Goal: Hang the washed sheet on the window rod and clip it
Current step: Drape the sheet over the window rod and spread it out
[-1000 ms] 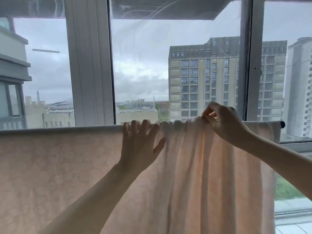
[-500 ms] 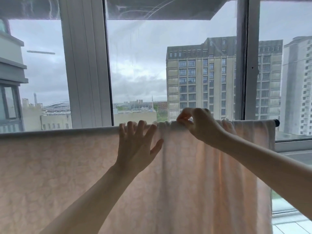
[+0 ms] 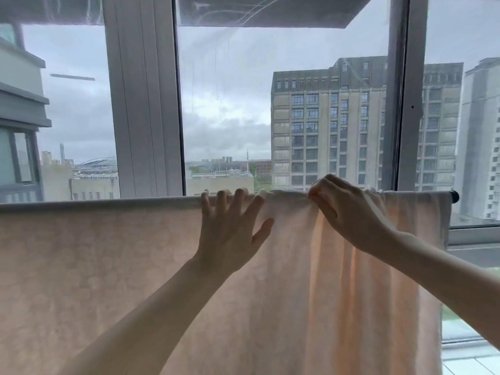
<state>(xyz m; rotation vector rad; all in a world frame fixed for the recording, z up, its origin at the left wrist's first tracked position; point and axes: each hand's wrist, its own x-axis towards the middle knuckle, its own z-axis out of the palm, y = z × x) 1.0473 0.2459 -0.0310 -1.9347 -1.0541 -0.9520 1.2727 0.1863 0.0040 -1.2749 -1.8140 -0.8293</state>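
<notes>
One pale peach sheet (image 3: 108,280) draped over one window rod (image 3: 455,196), long axis level left to right, cloth hanging straight down, smooth at left and bunched into folds at right. Behind, three glass panes split by two upright frame posts (image 3: 146,104), with apartment blocks (image 3: 327,125) beyond (grey sky). Two hands: left hand (image 3: 230,228) flat on the cloth, fingers spread straight to the rod; right hand (image 3: 349,212) curled, pinching gathered fabric at the rod top.
</notes>
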